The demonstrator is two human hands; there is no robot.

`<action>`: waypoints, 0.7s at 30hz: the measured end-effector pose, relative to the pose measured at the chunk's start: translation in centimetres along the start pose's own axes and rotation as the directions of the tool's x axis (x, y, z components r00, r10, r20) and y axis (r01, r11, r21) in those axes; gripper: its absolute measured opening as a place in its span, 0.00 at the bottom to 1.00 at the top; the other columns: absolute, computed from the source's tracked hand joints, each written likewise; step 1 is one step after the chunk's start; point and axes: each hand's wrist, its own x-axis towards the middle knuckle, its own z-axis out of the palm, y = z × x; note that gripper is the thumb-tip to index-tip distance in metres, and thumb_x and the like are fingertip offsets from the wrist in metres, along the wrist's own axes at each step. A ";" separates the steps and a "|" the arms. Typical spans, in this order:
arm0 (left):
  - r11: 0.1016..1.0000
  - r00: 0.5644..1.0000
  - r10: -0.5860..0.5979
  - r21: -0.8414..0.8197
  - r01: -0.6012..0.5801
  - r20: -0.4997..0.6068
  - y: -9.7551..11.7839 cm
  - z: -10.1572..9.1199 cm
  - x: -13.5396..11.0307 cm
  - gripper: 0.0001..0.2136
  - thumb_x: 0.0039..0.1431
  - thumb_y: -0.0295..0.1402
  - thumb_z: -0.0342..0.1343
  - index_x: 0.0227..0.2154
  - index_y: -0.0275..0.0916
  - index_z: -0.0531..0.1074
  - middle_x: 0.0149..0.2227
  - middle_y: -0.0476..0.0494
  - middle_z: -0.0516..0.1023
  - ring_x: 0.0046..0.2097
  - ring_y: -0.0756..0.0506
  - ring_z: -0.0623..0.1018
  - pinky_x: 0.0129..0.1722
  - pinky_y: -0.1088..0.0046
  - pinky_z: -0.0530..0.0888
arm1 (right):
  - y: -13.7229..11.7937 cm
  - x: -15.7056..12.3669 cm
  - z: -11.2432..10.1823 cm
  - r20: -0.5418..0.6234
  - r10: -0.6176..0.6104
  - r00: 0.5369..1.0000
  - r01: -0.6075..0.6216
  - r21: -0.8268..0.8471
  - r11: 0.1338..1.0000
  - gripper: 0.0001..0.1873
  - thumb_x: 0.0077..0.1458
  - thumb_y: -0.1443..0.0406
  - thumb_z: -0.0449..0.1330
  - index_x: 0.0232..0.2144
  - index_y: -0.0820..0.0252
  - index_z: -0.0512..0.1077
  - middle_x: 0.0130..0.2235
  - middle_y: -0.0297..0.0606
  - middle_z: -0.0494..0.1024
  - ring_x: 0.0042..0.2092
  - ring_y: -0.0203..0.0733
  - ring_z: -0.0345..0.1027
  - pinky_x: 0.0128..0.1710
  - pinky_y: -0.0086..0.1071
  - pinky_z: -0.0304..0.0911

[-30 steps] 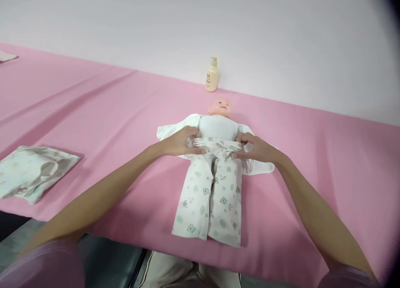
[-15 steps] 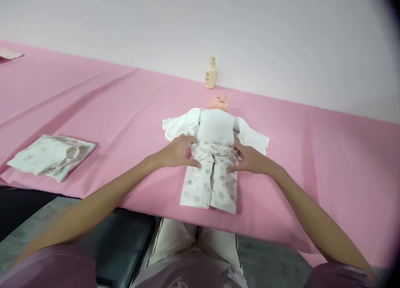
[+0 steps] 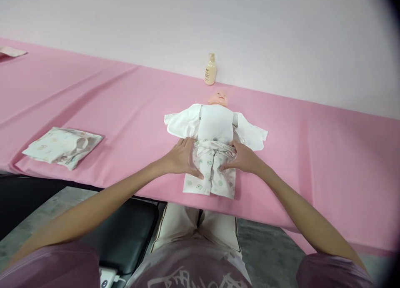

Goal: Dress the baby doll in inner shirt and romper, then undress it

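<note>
A baby doll [image 3: 218, 98] lies on its back on the pink tablecloth [image 3: 125, 104], with an open white top [image 3: 187, 121] spread under its white torso. Printed white trousers [image 3: 210, 176] cover its legs and reach the table's front edge. My left hand [image 3: 181, 156] grips the trousers' waistband at the doll's left hip, fingers curled over the cloth. My right hand [image 3: 242, 156] grips the waistband on the other side.
A cream pump bottle [image 3: 210, 70] stands behind the doll's head by the wall. A folded printed cloth [image 3: 62, 147] lies on the table to the left. A black chair seat [image 3: 125, 234] sits below the table edge beside my legs.
The view has pulled back from the table. The trousers' waistband has gone up the doll's body and bunched under both hands, which stayed at the hips.
</note>
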 end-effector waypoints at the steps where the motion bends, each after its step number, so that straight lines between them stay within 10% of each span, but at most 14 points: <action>1: 1.000 1.000 -0.009 -0.009 0.009 -0.005 -0.1 0.2 0.1 0.63 0.31 0.69 0.84 0.68 0.44 0.67 0.67 0.29 0.73 0.67 0.21 0.73 0.65 0.41 0.77 | -0.1 0.1 0.2 0.000 -0.013 1.000 0.013 0.001 1.000 0.48 0.39 0.36 0.85 0.53 0.53 0.75 0.55 0.45 0.83 0.55 0.61 0.77 0.49 0.45 0.71; 6: 0.999 0.999 0.032 0.008 -0.032 -0.040 -0.4 0.6 0.3 0.52 0.35 0.68 0.83 0.58 0.42 0.74 0.64 0.30 0.76 0.65 0.22 0.73 0.64 0.41 0.77 | -0.2 0.5 0.4 0.044 -0.088 0.995 0.090 -0.028 0.996 0.36 0.43 0.36 0.82 0.37 0.55 0.79 0.43 0.41 0.83 0.51 0.59 0.76 0.47 0.42 0.68; 16: 0.993 0.994 0.099 0.064 -0.102 0.054 1.0 1.7 -1.9 0.64 0.33 0.66 0.83 0.71 0.42 0.64 0.72 0.26 0.67 0.74 0.17 0.66 0.73 0.35 0.70 | -0.6 -1.6 0.7 0.192 -0.104 0.976 0.154 -0.272 0.950 0.70 0.32 0.32 0.83 0.71 0.57 0.72 0.68 0.58 0.73 0.71 0.80 0.65 0.69 0.67 0.67; 21: 0.995 0.997 0.056 0.084 -0.059 0.045 2.1 2.3 -2.8 0.66 0.31 0.56 0.86 0.73 0.41 0.60 0.74 0.23 0.65 0.77 0.15 0.64 0.74 0.34 0.70 | -1.1 -2.3 1.8 0.144 -0.102 0.984 0.143 -0.320 0.937 0.71 0.34 0.33 0.83 0.73 0.56 0.68 0.68 0.59 0.71 0.72 0.82 0.62 0.71 0.71 0.64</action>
